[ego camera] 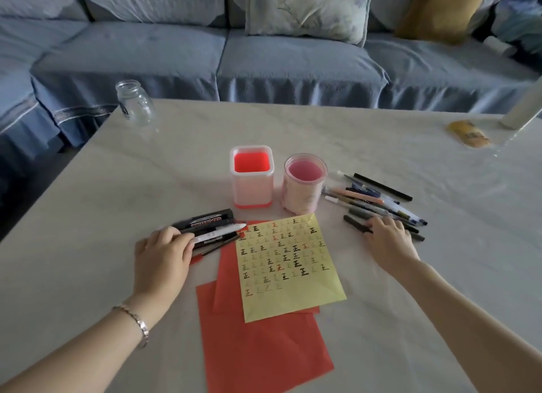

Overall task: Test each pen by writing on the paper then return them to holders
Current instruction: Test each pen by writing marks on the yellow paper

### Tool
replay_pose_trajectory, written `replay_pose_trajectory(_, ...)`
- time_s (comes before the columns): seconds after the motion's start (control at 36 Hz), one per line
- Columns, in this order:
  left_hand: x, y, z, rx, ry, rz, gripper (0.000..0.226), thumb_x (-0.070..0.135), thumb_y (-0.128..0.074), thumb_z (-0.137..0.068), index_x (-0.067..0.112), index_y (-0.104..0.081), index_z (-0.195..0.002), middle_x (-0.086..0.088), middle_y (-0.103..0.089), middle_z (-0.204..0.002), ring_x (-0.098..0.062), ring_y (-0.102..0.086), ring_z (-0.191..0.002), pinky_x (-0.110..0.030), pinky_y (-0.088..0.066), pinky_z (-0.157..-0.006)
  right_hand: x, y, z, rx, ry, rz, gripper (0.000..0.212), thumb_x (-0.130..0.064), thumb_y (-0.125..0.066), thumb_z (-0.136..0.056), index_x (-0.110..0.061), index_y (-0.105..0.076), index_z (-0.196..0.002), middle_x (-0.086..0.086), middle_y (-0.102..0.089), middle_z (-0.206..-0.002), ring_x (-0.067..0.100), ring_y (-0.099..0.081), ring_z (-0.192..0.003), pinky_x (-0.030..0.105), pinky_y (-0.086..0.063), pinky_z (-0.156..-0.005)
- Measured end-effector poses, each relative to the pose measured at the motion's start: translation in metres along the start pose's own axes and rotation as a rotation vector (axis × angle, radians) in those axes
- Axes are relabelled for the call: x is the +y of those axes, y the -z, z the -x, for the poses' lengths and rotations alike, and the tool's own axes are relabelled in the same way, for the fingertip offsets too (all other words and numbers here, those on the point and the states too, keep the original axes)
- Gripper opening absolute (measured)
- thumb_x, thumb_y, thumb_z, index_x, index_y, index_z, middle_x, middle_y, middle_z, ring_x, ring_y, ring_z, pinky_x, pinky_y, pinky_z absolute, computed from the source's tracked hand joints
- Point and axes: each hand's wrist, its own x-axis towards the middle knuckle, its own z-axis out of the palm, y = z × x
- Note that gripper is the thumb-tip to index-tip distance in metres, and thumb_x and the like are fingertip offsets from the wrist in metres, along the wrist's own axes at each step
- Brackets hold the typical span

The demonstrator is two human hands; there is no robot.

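Head view. Only readable label: "WHITEBOARD" on the black whiteboard marker (206, 220), printed upside down from my side. The yellow paper (289, 266) carries rows of 正 marks in black, red and faint ink. It lies on two red sheets (258, 348) in front of me.

My left hand (162, 257) has its fingers curled over the near ends of the marker bundle (211, 231), gripping it: whiteboard marker, a white pen (220, 232) and darker pens under it. The bundle lies on the table, tips just over the paper's left corner.

My right hand (388, 240) is spread, fingers loosely straight, resting on the loose pens (378, 201) to the right of the paper. The thumb touches a black pen. Nothing is gripped.

The square holder (252, 177), red inside, and the round holder (303, 184), pink, stand side by side just behind the paper.

Surface: pale marbled table (117, 216). There is a glass jar (135, 103) at the far left corner and a yellow packet (469, 134) at far right. Behind is a blue-grey sofa (264, 55) with a pale cushion (308, 11) and a mustard cushion (440, 8).
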Motion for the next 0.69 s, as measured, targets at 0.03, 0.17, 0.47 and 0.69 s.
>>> replay_pose_trajectory(0.03, 0.000, 0.000, -0.001, 0.007, -0.011, -0.004, 0.026, 0.025, -0.050, -0.079, 0.010, -0.072, -0.078, -0.004, -0.060, -0.073, -0.032, -0.059, -0.069, -0.039, -0.039, -0.064, -0.002, -0.001, 0.004, 0.007, 0.009, -0.046, 0.033, -0.019, -0.042, -0.096, -0.009, -0.045, -0.128, 0.014, -0.043, -0.134, 0.033, -0.038, -0.124, 0.039, -0.032, -0.100)
replay_pose_trajectory(0.17, 0.000, 0.004, -0.007, 0.003, -0.026, 0.013, 0.035, 0.030, -0.042, -0.081, 0.011, -0.071, -0.076, -0.003, -0.059, -0.072, -0.030, -0.057, -0.065, -0.038, -0.037, -0.064, -0.023, 0.002, 0.027, 0.057, 0.074, -0.206, 0.027, -0.023, -0.042, -0.097, -0.012, -0.049, -0.120, 0.010, -0.046, -0.123, 0.034, -0.057, -0.093, 0.039, -0.048, -0.073)
replay_pose_trajectory(0.47, 0.030, 0.023, -0.002, -0.193, -0.194, 0.227, 0.049, 0.041, -0.042, -0.081, 0.012, -0.054, -0.118, -0.008, -0.054, -0.112, -0.029, -0.051, -0.104, -0.046, -0.040, -0.092, -0.078, 0.020, 0.078, -0.082, 0.423, -0.469, 0.018, -0.015, -0.058, -0.088, -0.016, -0.064, -0.106, -0.011, -0.053, -0.095, 0.010, -0.063, -0.088, 0.025, -0.052, -0.083)
replay_pose_trajectory(0.69, 0.084, 0.047, 0.016, -0.199, -0.614, 0.315, 0.033, 0.036, -0.038, -0.090, 0.016, -0.053, -0.110, 0.004, -0.064, -0.097, -0.012, -0.058, -0.090, -0.025, -0.040, -0.082, -0.101, 0.024, 0.097, -0.015, 0.717, -0.446, 0.027, -0.008, -0.061, -0.082, -0.021, -0.068, -0.104, -0.017, -0.056, -0.094, 0.002, -0.058, -0.084, 0.022, -0.050, -0.076)
